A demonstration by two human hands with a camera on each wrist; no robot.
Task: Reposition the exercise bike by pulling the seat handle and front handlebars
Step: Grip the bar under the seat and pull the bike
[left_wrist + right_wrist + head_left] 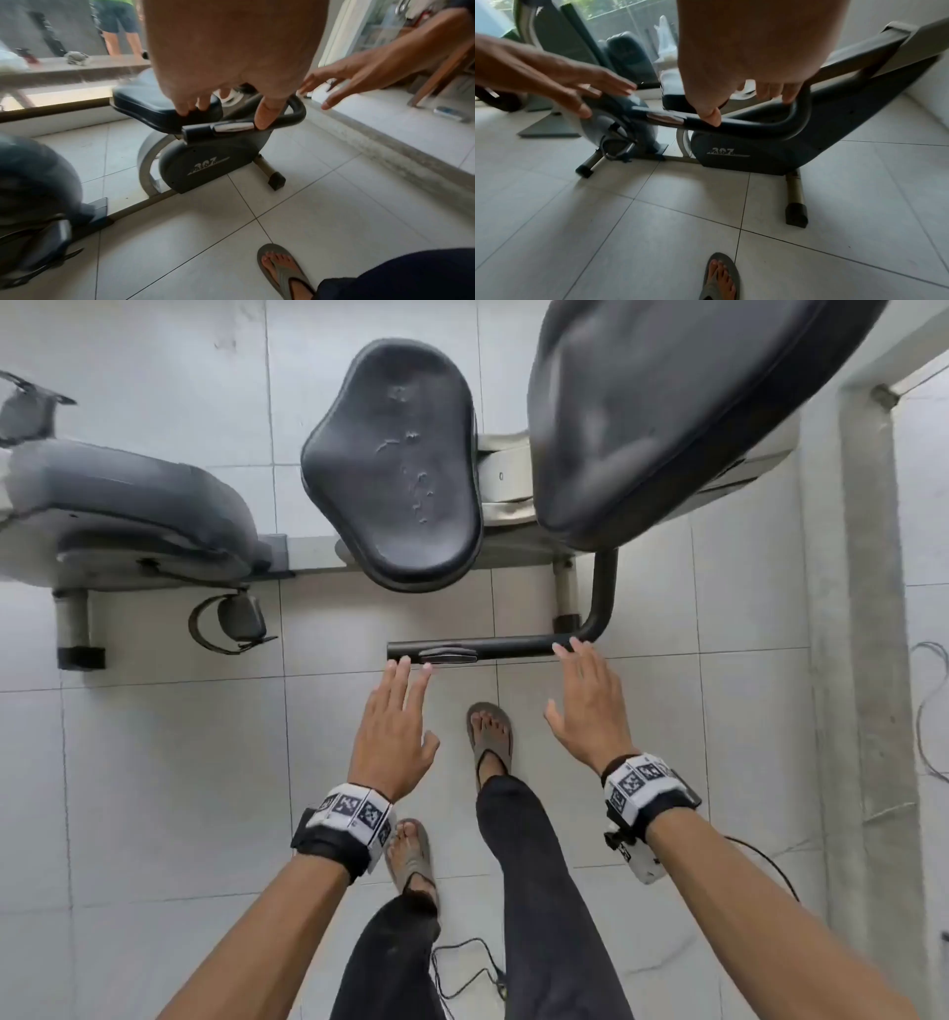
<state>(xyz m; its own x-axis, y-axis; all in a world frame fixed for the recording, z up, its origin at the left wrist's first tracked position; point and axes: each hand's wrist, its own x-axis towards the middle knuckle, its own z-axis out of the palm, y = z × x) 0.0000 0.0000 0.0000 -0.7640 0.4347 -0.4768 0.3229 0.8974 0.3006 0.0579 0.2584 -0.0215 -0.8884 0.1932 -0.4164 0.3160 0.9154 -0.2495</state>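
Observation:
The recumbent exercise bike lies across the floor below me, with its black seat (395,469) and backrest (667,403). A black seat handle (513,647) with a silver sensor strip (449,654) runs along the near side. My left hand (395,711) is open, its straight fingertips at the handle's free end. My right hand (590,701) is open too, fingertips at the handle's bend. In the left wrist view my left hand (231,81) hovers over the handle (290,117). In the right wrist view my right hand (744,81) reaches down to the handle (757,125). Neither hand grips it.
The grey flywheel housing (128,505) and a strapped pedal (231,621) lie to the left. A raised concrete step (852,608) runs along the right. My sandalled foot (490,737) stands just short of the handle, and a cable (462,968) trails behind. Another person (115,20) stands beyond the bike.

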